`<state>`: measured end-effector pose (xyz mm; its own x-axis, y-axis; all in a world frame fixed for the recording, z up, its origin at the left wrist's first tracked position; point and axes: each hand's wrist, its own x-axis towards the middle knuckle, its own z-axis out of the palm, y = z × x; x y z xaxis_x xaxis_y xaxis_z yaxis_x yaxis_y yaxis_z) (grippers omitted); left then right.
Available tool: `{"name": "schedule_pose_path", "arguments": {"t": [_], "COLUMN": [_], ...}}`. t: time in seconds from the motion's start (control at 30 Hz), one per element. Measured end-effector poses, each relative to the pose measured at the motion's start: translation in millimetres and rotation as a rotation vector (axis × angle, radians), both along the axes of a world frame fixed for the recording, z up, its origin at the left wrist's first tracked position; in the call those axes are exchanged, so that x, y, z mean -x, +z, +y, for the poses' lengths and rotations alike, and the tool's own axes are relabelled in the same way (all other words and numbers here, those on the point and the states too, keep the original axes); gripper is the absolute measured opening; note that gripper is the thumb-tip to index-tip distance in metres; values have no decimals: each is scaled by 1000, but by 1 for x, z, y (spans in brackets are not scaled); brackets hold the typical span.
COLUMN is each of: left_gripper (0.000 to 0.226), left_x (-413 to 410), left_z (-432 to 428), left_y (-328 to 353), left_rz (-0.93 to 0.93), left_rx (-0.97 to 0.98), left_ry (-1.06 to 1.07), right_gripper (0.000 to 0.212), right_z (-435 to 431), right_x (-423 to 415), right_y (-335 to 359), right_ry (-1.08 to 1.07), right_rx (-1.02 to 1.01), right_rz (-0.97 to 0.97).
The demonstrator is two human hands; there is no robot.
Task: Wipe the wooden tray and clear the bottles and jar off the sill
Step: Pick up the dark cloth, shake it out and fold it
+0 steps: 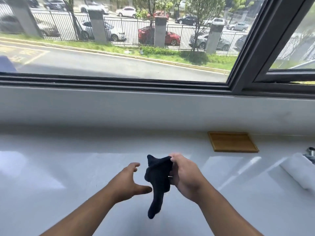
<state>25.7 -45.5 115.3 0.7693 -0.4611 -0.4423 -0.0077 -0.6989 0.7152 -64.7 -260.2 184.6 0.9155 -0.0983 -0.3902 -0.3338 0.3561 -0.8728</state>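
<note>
A flat wooden tray (pixel 232 141) lies on the white sill (pixel 85 159) at the back right, with nothing on it. My right hand (pixel 185 174) is shut on a dark navy cloth (pixel 157 181), which hangs down above the sill in front of me. Just left of the cloth, my left hand (pixel 128 181) is open with its fingers spread and its thumb close to the fabric. Both hands are well short of the tray, to its lower left. No bottles or jar show in this view.
A white roll (pixel 301 171) lies at the right edge of the sill, beside a metal fitting (pixel 311 153). The dark window frame (pixel 119 82) runs along the back, with an opened pane at the right.
</note>
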Motion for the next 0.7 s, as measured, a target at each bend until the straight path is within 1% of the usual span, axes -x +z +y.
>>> {"name": "schedule_pose_path", "arguments": {"t": [0.03, 0.07, 0.13, 0.23, 0.27, 0.3, 0.37, 0.47, 0.6, 0.7], "left_gripper": [124, 120, 94, 44, 30, 25, 27, 28, 27, 28], "left_x": [-2, -4, -6, -6, -5, -4, -5, -12, -24, -26], "left_z": [1, 1, -3, -14, -19, -23, -29, -34, -35, -43], "left_y": [2, 4, 7, 20, 28, 36, 48, 67, 95, 111], "left_rz": [44, 84, 151, 250, 257, 255, 254, 257, 263, 389], "left_rx": [19, 36, 99, 300, 345, 381, 465, 559, 633, 699], "left_ry": [34, 49, 48, 39, 30, 39, 92, 154, 146, 210], "right_gripper": [33, 40, 46, 56, 60, 61, 61, 55, 42, 38], "right_z": [-5, -10, -17, -25, -27, -29, -36, -53, -67, -58], "right_x": [-3, -7, -12, -17, -19, -20, -20, -20, -15, -14], "right_y": [7, 13, 25, 35, 35, 36, 37, 28, 8, -10], "right_ry": [4, 10, 9, -14, -16, -25, -82, -243, -386, -384], "right_rx": [-66, -125, -225, -339, -366, -387, -411, -387, -311, -226], "right_rz": [-27, -53, -99, -125, -126, -123, -94, -51, 13, 95]}}
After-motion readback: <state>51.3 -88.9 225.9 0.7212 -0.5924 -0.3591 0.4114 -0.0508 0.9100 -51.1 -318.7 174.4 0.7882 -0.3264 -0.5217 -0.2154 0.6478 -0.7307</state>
